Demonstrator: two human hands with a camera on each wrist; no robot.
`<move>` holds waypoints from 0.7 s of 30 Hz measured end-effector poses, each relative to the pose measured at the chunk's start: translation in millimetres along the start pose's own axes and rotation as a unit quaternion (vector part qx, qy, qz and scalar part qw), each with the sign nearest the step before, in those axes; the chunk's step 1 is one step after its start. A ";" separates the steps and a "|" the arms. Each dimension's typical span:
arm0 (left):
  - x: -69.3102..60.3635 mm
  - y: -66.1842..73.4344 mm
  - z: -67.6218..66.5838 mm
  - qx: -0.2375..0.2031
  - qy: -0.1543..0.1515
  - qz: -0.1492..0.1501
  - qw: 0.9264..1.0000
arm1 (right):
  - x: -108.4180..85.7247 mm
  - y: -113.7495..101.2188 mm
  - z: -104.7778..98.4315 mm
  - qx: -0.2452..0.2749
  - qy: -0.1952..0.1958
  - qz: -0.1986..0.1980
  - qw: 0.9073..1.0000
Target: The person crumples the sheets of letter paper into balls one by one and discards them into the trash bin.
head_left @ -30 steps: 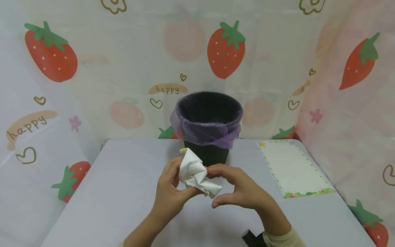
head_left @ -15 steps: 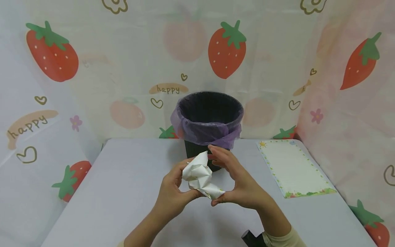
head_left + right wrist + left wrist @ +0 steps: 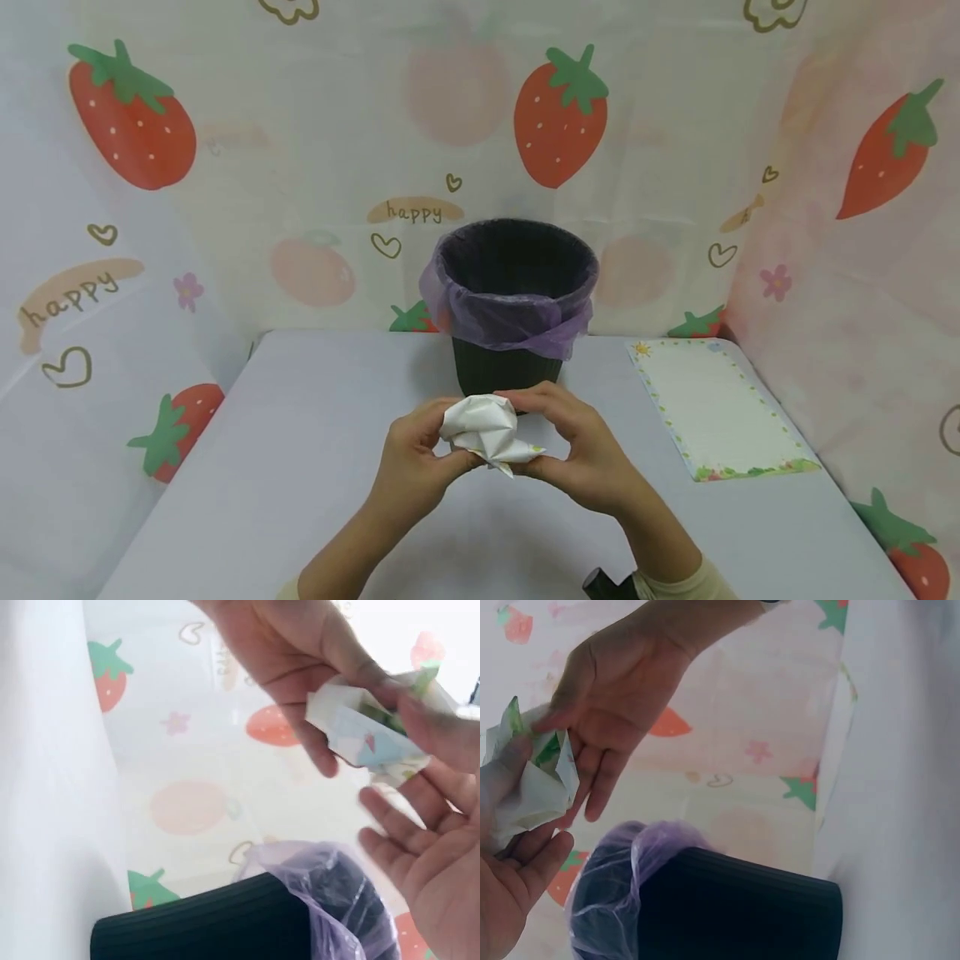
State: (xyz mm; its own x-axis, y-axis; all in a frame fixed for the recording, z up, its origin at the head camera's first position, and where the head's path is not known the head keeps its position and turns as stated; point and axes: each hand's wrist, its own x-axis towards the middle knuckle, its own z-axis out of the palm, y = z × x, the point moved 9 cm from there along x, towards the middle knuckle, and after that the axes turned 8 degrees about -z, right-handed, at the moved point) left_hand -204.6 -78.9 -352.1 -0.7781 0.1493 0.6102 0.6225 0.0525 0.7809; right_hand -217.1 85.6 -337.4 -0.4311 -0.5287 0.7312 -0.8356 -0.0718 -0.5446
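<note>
A crumpled sheet of white paper is held above the table between both hands. My left hand grips its left side, thumb in front and fingers behind. From the right, my right hand pinches it, with the thumb low by a pointed corner and the fingers over the top. Green and blue printing shows on the paper's folds in the right wrist view. Behind the hands stands a black trash bin lined with a purple bag; no contents are visible inside it.
A flat sheet of paper with a decorated border lies at the right of the white table. Strawberry-printed cloth encloses the back and sides. A black device sits at the right wrist.
The paper has become more compact as its upper point folded down. My right hand's fingers have closed in over the top of it. The head view has shifted slightly.
</note>
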 end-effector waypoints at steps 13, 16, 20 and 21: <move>-5.0 -11.5 3.8 0.073 0.051 -0.084 0.992 | -5.6 9.4 -5.8 0.051 0.102 0.022 0.993; -5.8 -14.2 11.6 0.075 0.022 -0.103 0.992 | -6.9 17.5 -11.1 0.051 0.112 0.050 0.991; -1.9 -8.5 15.1 0.077 -0.020 -0.072 0.994 | -9.3 29.4 -19.9 0.095 0.128 0.095 0.983; -0.3 -5.7 14.4 0.090 -0.027 -0.057 0.994 | -9.7 31.6 -21.3 0.111 0.130 0.103 0.980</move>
State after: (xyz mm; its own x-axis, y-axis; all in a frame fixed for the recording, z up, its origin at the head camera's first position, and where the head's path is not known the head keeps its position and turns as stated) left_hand -206.7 -65.0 -358.7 -0.8417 0.1853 0.5071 0.5393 0.2473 0.8050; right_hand -246.6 106.5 -353.0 -0.6793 -0.3205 0.6601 -0.6395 -0.1826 -0.7468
